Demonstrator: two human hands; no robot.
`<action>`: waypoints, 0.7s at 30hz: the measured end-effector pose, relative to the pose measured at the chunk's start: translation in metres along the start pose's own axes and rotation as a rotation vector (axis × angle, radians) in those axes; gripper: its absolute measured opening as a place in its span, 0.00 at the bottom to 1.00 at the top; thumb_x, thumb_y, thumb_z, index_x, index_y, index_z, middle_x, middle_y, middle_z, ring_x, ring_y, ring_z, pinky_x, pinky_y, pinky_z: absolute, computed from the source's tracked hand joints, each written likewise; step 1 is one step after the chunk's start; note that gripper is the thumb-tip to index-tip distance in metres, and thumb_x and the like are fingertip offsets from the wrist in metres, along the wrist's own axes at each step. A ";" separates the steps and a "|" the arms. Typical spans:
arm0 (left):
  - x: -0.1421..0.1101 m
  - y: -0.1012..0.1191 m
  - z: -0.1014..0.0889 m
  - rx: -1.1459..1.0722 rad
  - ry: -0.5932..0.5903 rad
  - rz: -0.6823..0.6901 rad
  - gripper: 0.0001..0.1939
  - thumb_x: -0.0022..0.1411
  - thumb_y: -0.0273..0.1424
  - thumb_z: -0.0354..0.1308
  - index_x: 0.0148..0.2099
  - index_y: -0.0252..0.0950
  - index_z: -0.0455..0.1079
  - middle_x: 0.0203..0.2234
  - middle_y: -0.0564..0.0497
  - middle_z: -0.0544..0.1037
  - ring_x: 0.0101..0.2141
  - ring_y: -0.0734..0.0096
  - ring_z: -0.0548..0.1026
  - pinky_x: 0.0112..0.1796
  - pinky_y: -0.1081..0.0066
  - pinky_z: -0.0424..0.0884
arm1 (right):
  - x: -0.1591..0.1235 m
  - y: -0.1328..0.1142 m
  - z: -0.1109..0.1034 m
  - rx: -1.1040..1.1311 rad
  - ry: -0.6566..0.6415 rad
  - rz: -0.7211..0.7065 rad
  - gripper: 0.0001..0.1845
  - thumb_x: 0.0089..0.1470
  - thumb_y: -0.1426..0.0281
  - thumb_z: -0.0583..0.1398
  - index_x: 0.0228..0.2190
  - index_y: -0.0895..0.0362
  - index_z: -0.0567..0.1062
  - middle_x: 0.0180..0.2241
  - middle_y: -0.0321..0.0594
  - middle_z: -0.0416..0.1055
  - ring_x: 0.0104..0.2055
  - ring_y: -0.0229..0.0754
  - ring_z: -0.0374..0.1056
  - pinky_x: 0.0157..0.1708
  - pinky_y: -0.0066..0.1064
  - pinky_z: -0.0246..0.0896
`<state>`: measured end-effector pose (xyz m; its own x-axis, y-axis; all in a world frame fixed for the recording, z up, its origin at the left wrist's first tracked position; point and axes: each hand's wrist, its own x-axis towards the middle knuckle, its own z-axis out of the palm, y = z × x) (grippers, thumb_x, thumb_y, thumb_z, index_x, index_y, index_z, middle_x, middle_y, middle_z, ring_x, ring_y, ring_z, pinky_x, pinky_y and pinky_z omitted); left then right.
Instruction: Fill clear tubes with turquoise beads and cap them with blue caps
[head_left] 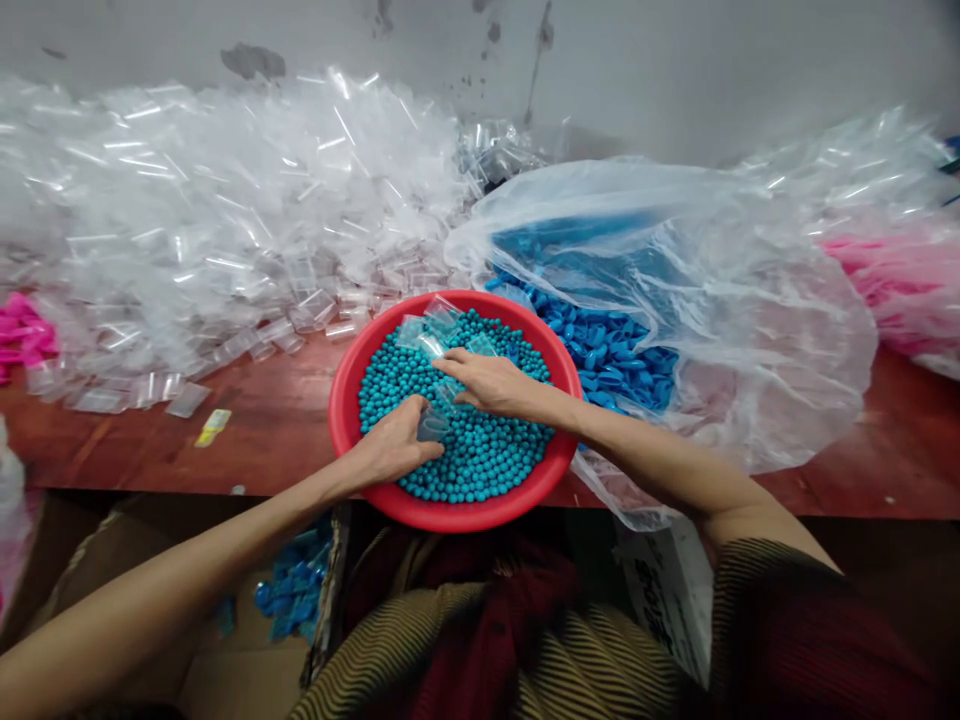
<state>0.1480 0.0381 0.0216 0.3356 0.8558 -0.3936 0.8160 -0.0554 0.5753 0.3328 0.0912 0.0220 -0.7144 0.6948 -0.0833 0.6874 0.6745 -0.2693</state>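
A red basin (343, 400) full of small turquoise beads (480, 460) stands at the table's front edge. My left hand (394, 440) is over its left side, thumb and fingers around a small clear plastic container (433, 426). From the right, my right hand (491, 382) reaches over the beads, its fingers stretched out to the left and thumb apart. Just under its fingers lies another clear container (448, 395). More clear containers (442, 312) rest on the beads near the basin's back rim.
A big heap of clear plastic containers (225, 210) covers the back left of the reddish table (270, 440). Blue plastic pieces (615, 350) spill from a clear bag (772, 340) on the right. Pink pieces (22, 330) lie far left. Below, a cardboard box (247, 670) holds blue items (296, 590).
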 end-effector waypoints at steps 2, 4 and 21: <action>-0.001 0.000 0.000 0.001 0.028 0.006 0.19 0.49 0.38 0.55 0.42 0.34 0.60 0.35 0.46 0.71 0.36 0.59 0.72 0.37 0.62 0.68 | 0.014 0.004 -0.001 0.020 -0.116 -0.082 0.20 0.53 0.74 0.58 0.49 0.58 0.67 0.49 0.47 0.66 0.44 0.44 0.66 0.37 0.30 0.59; -0.001 0.002 0.001 -0.006 0.044 -0.002 0.19 0.49 0.38 0.55 0.42 0.34 0.60 0.36 0.46 0.71 0.37 0.59 0.72 0.38 0.60 0.69 | 0.024 0.004 0.001 0.054 -0.180 -0.069 0.14 0.52 0.73 0.59 0.43 0.61 0.71 0.43 0.47 0.68 0.41 0.45 0.66 0.36 0.31 0.59; 0.022 0.012 0.015 0.180 0.002 0.090 0.41 0.43 0.34 0.60 0.60 0.30 0.51 0.46 0.39 0.70 0.47 0.50 0.69 0.46 0.58 0.66 | -0.021 0.001 0.021 0.268 0.109 0.186 0.12 0.55 0.75 0.54 0.42 0.58 0.68 0.41 0.42 0.71 0.44 0.42 0.67 0.42 0.33 0.60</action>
<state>0.1718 0.0491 0.0090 0.4105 0.8440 -0.3450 0.8537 -0.2228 0.4707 0.3454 0.0724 0.0036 -0.5521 0.8319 -0.0559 0.7352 0.4541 -0.5033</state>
